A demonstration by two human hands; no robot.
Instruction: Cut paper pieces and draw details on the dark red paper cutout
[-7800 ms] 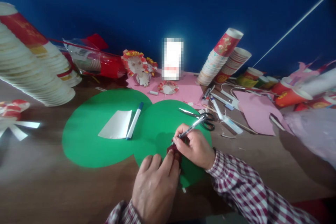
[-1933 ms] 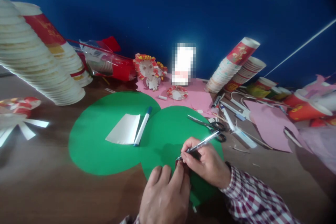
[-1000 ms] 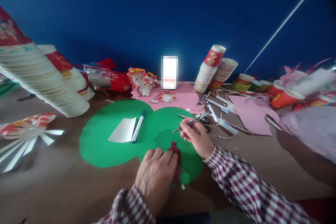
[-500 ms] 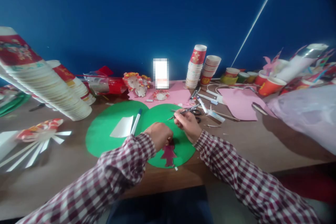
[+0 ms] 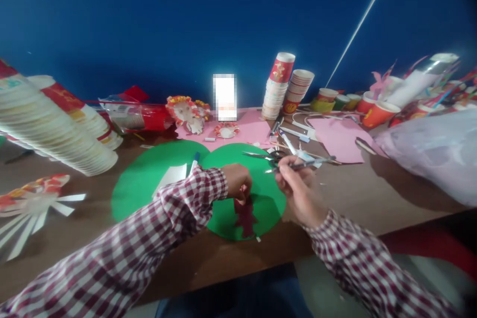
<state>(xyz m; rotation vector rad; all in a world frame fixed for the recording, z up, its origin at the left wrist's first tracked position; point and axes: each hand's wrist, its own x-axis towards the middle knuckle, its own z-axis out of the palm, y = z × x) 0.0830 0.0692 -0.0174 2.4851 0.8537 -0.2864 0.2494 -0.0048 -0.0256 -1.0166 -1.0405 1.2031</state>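
Observation:
My left hand (image 5: pixel 237 182) is closed, pinching the top of a dark red paper cutout (image 5: pixel 244 216) shaped like a small tree, which hangs over the right green paper circle (image 5: pixel 270 198). My right hand (image 5: pixel 298 186) is closed round a thin pen (image 5: pixel 302 163), held above the circle's right edge with its tip pointing left. A second green circle (image 5: pixel 139 179) lies to the left, bearing a white paper piece (image 5: pixel 169 177) and a blue marker (image 5: pixel 194 160), both partly hidden by my left sleeve.
Scissors (image 5: pixel 266 155) lie just beyond the pen. Tall stacks of paper cups (image 5: pixel 48 124) lean at the left and more cups (image 5: pixel 281 84) stand at the back. Pink paper sheets (image 5: pixel 337 134), cup crafts (image 5: pixel 186 109), a plastic bag (image 5: pixel 432 154) and the table's front edge (image 5: pixel 290 253) surround the work.
Earlier the left hand pressed the red cutout flat while the pen touched it. Now the left hand has lifted the cutout by its top and the right hand has moved the pen away to the right.

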